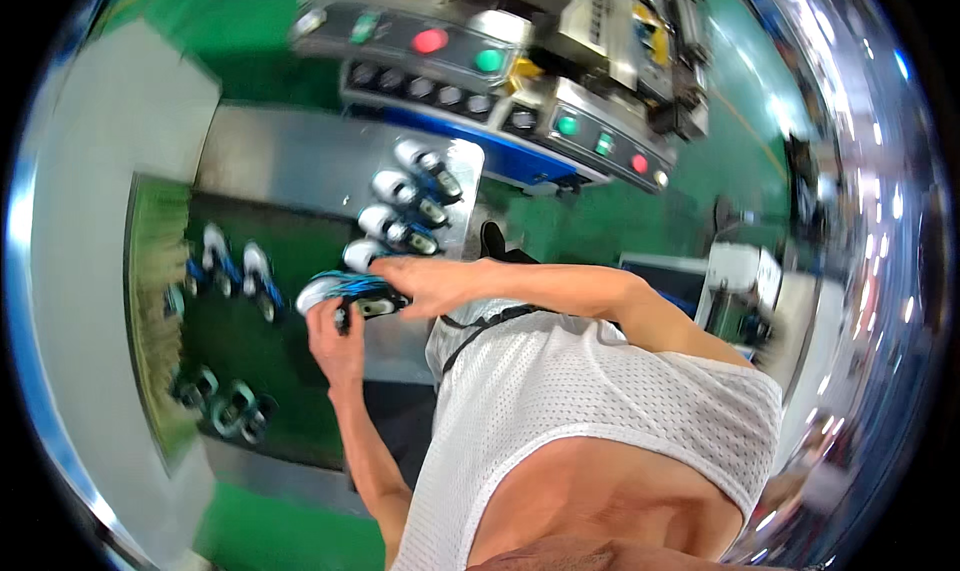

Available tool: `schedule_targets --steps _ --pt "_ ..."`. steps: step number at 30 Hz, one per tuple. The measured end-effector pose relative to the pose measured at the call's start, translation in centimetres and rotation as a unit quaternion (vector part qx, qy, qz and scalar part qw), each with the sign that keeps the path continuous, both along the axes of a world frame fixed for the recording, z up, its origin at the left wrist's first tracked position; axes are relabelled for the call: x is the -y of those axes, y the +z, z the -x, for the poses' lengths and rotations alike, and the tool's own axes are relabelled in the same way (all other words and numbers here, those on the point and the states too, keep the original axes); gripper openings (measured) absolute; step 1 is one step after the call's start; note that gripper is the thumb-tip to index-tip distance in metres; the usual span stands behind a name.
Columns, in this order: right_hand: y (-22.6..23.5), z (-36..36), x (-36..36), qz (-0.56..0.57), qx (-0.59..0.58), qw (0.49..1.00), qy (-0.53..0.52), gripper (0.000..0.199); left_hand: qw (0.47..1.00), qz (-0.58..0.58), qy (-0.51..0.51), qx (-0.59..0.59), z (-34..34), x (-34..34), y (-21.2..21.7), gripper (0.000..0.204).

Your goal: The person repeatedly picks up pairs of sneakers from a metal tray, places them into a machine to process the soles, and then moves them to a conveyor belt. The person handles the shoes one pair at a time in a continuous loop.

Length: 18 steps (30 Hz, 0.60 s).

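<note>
Both my hands are on one shoe, white at one end with blue strands and a dark body, over the edge between the dark belt and the metal table. My left hand grips its near side with bent fingers. From the right, my right hand closes on the other end; its fingertips are partly hidden behind the shoe. Just beyond, a row of several similar white, blue and dark shoes lies slantwise on the metal table, the closest one nearly touching my right hand.
More shoes lie on the dark green belt at left, with several teal ring-like pieces nearer me. A pale housing borders the belt. Ahead stands a machine with red and green buttons on a control panel.
</note>
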State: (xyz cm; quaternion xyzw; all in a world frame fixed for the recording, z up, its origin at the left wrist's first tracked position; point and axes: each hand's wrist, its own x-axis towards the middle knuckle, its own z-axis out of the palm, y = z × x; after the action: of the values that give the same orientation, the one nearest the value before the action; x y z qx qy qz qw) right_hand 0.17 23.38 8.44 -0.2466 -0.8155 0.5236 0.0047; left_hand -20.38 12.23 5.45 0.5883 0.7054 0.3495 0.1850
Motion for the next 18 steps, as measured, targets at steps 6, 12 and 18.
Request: schedule_targets --steps 6,12,18 --pt "-1.5 -12.4 -3.4 -0.296 -0.117 0.907 -0.275 0.072 0.944 -0.123 -0.306 0.019 -16.1 -14.7 8.0 0.030" --pt "5.6 -32.3 -2.1 0.142 -0.239 0.771 -0.573 0.074 0.862 -0.215 -0.451 0.083 -34.5 -24.5 15.3 0.044" --pt "2.9 -44.5 2.4 0.194 -0.513 0.497 -0.673 0.072 0.856 -0.049 -0.446 0.255 -54.2 -36.9 10.8 0.043"
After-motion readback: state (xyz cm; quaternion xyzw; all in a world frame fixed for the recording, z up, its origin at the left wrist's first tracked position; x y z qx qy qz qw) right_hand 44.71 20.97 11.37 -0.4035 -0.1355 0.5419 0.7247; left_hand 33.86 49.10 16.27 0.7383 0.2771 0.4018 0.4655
